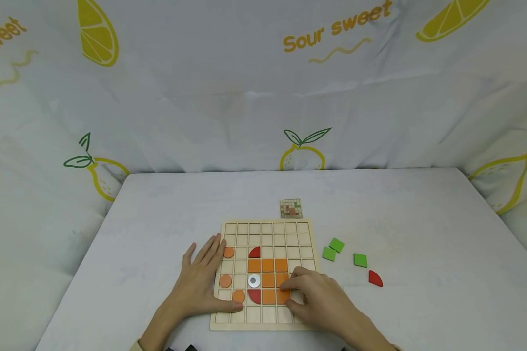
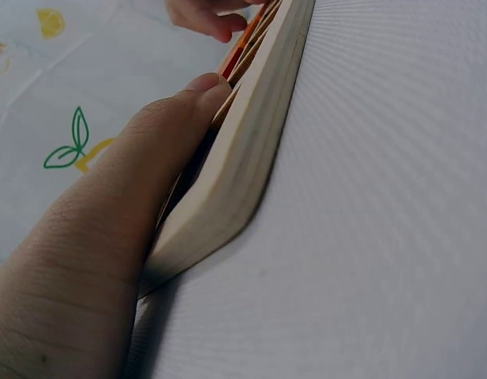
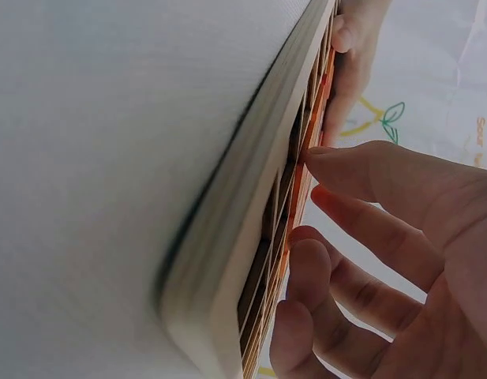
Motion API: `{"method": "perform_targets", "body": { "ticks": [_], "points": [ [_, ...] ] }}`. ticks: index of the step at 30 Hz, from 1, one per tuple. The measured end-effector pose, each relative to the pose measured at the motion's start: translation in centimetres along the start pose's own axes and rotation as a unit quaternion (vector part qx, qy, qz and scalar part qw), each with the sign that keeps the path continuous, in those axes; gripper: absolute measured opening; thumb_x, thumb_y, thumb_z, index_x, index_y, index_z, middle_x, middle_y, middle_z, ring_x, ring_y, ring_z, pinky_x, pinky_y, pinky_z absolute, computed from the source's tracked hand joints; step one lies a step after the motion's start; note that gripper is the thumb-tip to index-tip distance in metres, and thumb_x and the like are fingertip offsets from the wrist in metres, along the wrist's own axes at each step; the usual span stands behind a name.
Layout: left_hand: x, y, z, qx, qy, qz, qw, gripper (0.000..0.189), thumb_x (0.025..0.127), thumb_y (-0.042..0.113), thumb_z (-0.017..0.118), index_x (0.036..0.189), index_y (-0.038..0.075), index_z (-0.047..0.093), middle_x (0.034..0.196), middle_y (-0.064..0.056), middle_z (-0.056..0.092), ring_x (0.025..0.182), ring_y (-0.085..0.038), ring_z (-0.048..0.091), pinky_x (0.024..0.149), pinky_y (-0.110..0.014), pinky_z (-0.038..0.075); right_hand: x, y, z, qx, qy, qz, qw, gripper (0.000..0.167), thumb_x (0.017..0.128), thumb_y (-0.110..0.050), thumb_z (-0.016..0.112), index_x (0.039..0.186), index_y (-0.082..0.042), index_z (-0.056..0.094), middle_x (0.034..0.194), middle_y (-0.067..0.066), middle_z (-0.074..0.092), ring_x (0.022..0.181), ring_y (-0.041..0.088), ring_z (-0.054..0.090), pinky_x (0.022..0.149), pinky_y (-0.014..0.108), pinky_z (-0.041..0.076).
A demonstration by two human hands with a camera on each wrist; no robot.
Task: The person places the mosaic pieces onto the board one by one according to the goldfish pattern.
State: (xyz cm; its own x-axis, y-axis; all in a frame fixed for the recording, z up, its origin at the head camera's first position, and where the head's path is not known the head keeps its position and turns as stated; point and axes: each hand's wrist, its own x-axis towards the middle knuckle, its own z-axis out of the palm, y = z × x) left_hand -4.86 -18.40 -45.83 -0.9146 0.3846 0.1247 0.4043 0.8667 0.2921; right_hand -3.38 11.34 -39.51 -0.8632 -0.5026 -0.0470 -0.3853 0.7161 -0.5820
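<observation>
A wooden grid board [image 1: 268, 314] lies on the table, holding orange squares [image 1: 268, 265], orange discs [image 1: 226, 281], red quarter-circle pieces [image 1: 254, 296] and a white disc with a grey centre [image 1: 254, 281]. My left hand [image 1: 197, 285] rests along the board's left side, fingers straight, thumb over the lower-left cells beside an orange disc. With thumb and index finger, my right hand [image 1: 320, 297] pinches an orange square tile [image 1: 283, 296] at its cell in the lower right of the orange group. In the right wrist view the other fingers [image 3: 310, 268] are bent near the board.
To the right of the board lie several loose pieces: green squares [image 1: 360, 260] and a red quarter-circle [image 1: 375, 278]. A small pattern card [image 1: 291, 208] lies just beyond the board's far edge. A white curtain with lemon prints [image 1: 246, 112] hangs behind the table.
</observation>
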Motion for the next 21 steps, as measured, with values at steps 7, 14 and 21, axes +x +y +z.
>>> {"method": "perform_targets", "body": {
  "ticks": [7,14,21],
  "points": [
    [0.0,0.0,0.1,0.004,0.003,0.002,1.0,0.142,0.059,0.095,0.064,0.161,0.004,0.027,0.17,-0.011,0.024,0.159,-0.028,0.024,0.122,-0.063,0.007,-0.2,0.3,-0.5,0.001,-0.006,0.021,0.9998,0.022,0.08,-0.012,0.081,0.101,-0.019,0.082,0.091,-0.011,0.068,0.062,-0.003,0.042,0.054,0.017,0.037],
    [0.1,0.0,0.0,0.004,0.005,0.003,1.0,0.142,0.059,0.095,0.064,0.161,0.004,0.027,0.17,-0.01,0.024,0.159,-0.027,0.024,0.122,-0.063,0.007,-0.9,1.1,-1.5,-0.012,-0.003,0.05,0.9987,0.024,0.079,-0.016,0.084,0.102,-0.021,0.082,0.098,-0.01,0.072,0.067,-0.001,0.047,0.057,0.018,0.039],
    [0.1,0.0,0.0,0.003,0.007,0.004,1.0,0.142,0.059,0.095,0.064,0.161,0.004,0.027,0.17,-0.011,0.025,0.159,-0.027,0.024,0.122,-0.063,0.007,-1.6,2.3,-2.4,-0.01,0.024,0.068,0.9973,0.024,0.078,-0.012,0.082,0.101,-0.019,0.081,0.098,-0.011,0.072,0.059,-0.005,0.043,0.053,0.017,0.039]
  ]
}}
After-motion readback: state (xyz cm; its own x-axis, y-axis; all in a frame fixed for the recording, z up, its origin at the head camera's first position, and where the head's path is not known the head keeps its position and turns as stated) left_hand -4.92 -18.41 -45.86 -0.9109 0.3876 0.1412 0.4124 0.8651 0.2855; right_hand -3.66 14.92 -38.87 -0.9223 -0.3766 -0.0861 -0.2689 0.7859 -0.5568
